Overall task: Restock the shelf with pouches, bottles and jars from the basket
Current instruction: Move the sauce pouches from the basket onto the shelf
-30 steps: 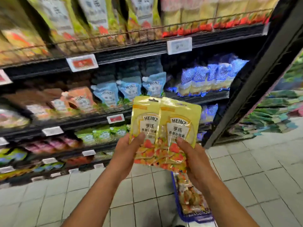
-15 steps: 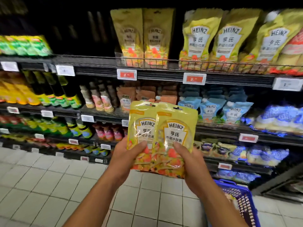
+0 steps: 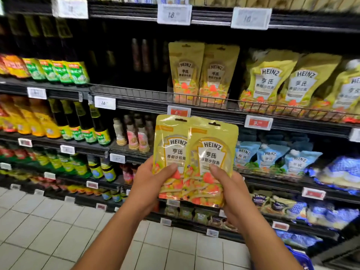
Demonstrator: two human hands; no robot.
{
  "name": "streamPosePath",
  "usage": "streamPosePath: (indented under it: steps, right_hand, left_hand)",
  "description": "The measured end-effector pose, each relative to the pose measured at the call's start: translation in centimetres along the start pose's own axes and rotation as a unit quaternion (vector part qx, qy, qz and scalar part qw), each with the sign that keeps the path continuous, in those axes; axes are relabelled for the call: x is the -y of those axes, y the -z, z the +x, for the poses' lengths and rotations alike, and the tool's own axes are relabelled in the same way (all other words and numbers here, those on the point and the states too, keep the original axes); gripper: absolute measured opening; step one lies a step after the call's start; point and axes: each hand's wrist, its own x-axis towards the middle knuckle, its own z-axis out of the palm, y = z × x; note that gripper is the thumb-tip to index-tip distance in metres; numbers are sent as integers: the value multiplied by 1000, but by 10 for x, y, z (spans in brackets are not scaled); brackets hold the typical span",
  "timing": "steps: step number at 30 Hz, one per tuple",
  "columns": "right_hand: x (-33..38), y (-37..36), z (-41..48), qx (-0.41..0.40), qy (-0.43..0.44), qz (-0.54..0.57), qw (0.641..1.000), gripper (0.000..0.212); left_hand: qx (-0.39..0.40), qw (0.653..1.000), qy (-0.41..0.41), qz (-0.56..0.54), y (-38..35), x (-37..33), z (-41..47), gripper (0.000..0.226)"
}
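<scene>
I hold two flat yellow Heinz pouches side by side in front of the shelves. My left hand [image 3: 151, 178] grips the left pouch [image 3: 169, 151] at its lower part, thumb on the front. My right hand [image 3: 227, 184] grips the right pouch [image 3: 213, 152], which overlaps the left one. Directly above them, two matching yellow pouches [image 3: 202, 75] stand upright behind a wire rail on the shelf [image 3: 148, 95]. A sliver of the blue basket [image 3: 300, 258] shows at the bottom right, its contents hidden.
Larger yellow Heinz spout pouches [image 3: 282, 82] stand right of the matching pair. Blue pouches [image 3: 270, 156] fill the shelf below. Dark bottles [image 3: 85, 121] and green and yellow packs line the left shelves. Left of the matching pair the shelf is dark. White floor tiles [image 3: 58, 230] lie below.
My view has swung left and up from the aisle end to the shelf front. Both hands kept their grip and the pouches now sit below the matching pair.
</scene>
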Motion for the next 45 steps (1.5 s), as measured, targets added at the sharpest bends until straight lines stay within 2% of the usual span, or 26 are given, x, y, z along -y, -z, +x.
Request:
streamPosePath:
  steps: [3,5,10,15,21,32,42,45]
  right_hand:
    - [16,2,19,2,25,-26,999,43]
    - [28,5,34,-6,43,-40,998,43]
    - [60,15,81,-11,71,-47,996,33]
    - [101,24,130,-15,107,-67,992,36]
    - [144,29,179,1,156,-95,983,23]
    - [176,15,235,1,191,-108,976,22]
    - [186,0,264,-35,215,-106,970,42]
    - [186,-1,272,-61,233,-108,965,41]
  left_hand:
    - [13,1000,-22,17,-9,-10,25,32]
    - [10,999,-32,19,-14,-18,45,40]
    - [8,998,-66,20,-24,-44,107,28]
    - [1,994,-105,26,-36,-77,169,21]
    - [-16,985,-169,42,-50,-114,230,8]
    - [-34,978,-170,119,-46,-145,310,28]
    - [11,964,-194,180,-38,-139,336,25]
    - [21,960,-199,196,-33,-138,336,26]
